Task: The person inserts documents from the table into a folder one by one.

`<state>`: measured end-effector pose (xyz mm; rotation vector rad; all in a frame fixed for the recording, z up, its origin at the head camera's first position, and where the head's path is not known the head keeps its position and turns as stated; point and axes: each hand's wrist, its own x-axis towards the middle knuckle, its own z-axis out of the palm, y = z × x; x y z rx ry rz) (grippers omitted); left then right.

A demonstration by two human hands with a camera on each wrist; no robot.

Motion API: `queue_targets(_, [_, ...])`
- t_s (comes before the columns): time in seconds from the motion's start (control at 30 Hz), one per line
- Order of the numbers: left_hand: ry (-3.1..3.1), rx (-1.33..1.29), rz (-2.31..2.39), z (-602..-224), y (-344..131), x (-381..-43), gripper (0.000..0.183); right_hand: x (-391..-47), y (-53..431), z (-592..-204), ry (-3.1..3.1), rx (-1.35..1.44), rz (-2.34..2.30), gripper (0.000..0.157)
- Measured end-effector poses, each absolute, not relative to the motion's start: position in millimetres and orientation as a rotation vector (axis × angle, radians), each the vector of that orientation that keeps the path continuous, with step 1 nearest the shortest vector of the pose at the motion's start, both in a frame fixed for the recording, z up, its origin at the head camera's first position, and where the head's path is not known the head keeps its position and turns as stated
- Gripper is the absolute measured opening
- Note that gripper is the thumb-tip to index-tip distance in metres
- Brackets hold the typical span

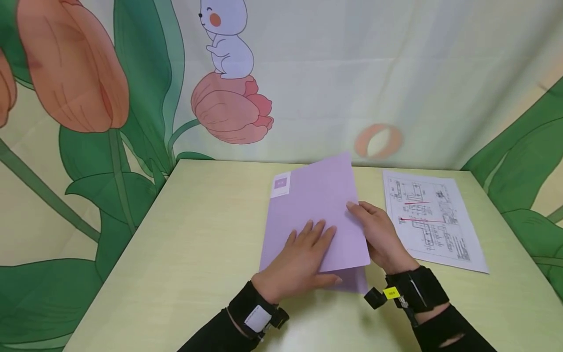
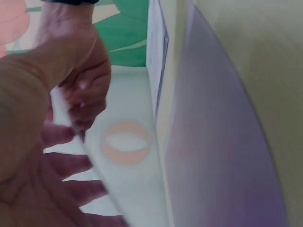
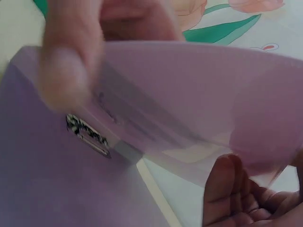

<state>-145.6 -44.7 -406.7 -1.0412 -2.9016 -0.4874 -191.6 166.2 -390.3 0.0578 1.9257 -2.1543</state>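
Observation:
A purple folder (image 1: pixel 308 210) lies on the table, with a white label (image 1: pixel 280 185) at its upper left corner. Its cover is raised along the right side, and the lower leaf (image 1: pixel 352 279) shows under it. My left hand (image 1: pixel 299 264) rests on the cover with fingers spread and straight. My right hand (image 1: pixel 384 239) pinches the cover's right edge, thumb on top. In the right wrist view, a small shiny piece with dark marks (image 3: pixel 89 137) shows on the folder; its kind is unclear.
To the right lies a white sheet with technical drawings (image 1: pixel 428 222) and red lines, its edge close to my right hand. Behind the pale table (image 1: pixel 198 234) hangs a curtain (image 1: pixel 316 98) printed with tulips and a white animal.

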Motion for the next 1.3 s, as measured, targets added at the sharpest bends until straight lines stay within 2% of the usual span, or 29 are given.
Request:
queue_targets(0.2, [-2.799,-0.971,-0.645,-409.5,-38.8,-147.4,0.070,-192.3,166.7,-400.0,1.755,0.095,-2.407,0.066])
queue_targets(0.33, [-2.648,-0.977,-0.831,-406.8,-38.6,-148.7,0.061,-199.6,162.7,-413.0,1.840,0.150,-2.375,0.051])
queue_targets(0.43, [-2.519,-0.965,-0.949,-403.7,-38.5,-148.9,0.055,-205.4,153.1,-424.8,2.061,0.026,-2.132,0.035])
queue_targets(0.5, [-2.468,-0.914,-1.033,-401.0,-37.9,-147.9,0.052,-209.6,145.5,-433.5,2.255,-0.099,-1.916,0.032])
queue_targets(0.7, [-2.337,-0.618,-1.270,-389.3,-41.0,-142.6,0.049,-219.7,130.1,-451.0,2.704,-0.273,-1.281,0.043])
queue_targets(0.83, [-2.107,-0.475,-1.428,-378.2,-57.1,-141.3,0.053,-220.9,127.1,-451.9,2.739,-0.320,-1.114,0.062])
queue_targets(1.0, [-1.856,-0.347,-1.567,-364.9,-90.6,-140.6,0.056,-220.7,129.4,-450.3,2.752,-0.337,-0.990,0.072])
queue_targets(1.3, [-1.854,0.018,-1.309,-350.1,-141.0,-140.7,0.058,-222.5,137.5,-455.8,2.850,-0.295,-0.734,0.095])
